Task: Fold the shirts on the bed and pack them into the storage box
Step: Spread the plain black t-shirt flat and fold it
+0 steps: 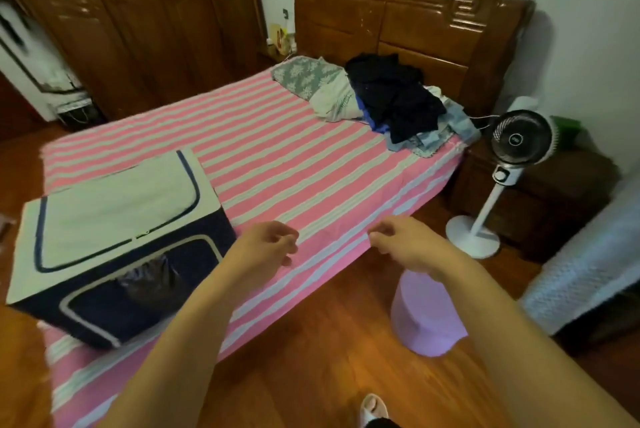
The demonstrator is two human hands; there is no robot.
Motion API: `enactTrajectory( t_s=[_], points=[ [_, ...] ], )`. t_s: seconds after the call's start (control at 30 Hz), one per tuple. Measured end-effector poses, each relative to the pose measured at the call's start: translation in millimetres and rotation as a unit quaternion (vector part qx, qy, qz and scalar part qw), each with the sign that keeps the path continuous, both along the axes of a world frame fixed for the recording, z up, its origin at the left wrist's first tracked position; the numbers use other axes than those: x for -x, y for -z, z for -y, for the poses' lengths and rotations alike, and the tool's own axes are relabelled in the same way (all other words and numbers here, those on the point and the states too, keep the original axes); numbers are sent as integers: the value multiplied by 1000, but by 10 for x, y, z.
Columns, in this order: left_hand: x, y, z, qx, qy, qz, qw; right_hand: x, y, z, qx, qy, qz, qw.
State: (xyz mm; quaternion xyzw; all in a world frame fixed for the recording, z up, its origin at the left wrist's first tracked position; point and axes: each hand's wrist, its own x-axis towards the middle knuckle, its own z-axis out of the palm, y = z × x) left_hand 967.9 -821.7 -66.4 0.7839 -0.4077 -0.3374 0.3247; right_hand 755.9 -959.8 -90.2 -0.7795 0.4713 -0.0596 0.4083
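Shirts (398, 98) lie in a loose heap at the far right of the bed (277, 164), close under the wooden headboard (398, 18) and well apart from both hands. Being soft cloth, they will be light and floppy, with no stiffness to hold a shape, so one lifted by a single corner would likely drag its neighbours along. The better place to take hold is probably the shoulders or collar of the top garment, one hand at each side, so it hangs open and can be laid flat on the bare striped sheet in the middle of the bed.

On top the heap is mostly dark, black or navy, with a blue piece showing at its near left edge and pale blue and white cloth spilling out beneath on the right. How many shirts there are cannot be told. A patterned grey pillow (301, 75) and a pale bundle lie just beside the heap on its left.

The left hand (268, 247) and right hand (405, 244) reach out over the near edge of the bed, fingers loosely curled and holding nothing; neither grip is on any cloth.

The storage box (114, 240) stands on the near left of the bed, dark blue with a pale lid that looks zipped closed, so it seems it must be opened before packing.
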Motion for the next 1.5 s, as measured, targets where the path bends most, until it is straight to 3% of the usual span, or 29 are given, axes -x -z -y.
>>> enactTrajectory(
  t_s=[0.17,0.33,0.63,0.9,1.07,1.27,1.5],
  points=[
    [-421,-63,893,-6,-30,-21,999,-297,-88,1061,2,36,14,999],
    [-770,122,1710,-10,-42,-61,997,-685,-64,1846,-17,10,12,1000],
    [-1684,305,3609,11,2,-88,996,-1383,26,3428,-16,60,-23,998],
    [-1890,161,5092,35,54,-86,994,-1486,82,4540,-36,145,2,989],
    [-1936,319,5854,33,18,-89,995,-1613,222,5516,-47,135,11,990],
    [-1779,716,6991,15,-71,-96,993,-1949,786,7074,-77,52,29,995],
    [-1356,1019,8137,-57,-185,-121,974,-1606,1530,8533,-182,-21,-57,981]
  ],
)
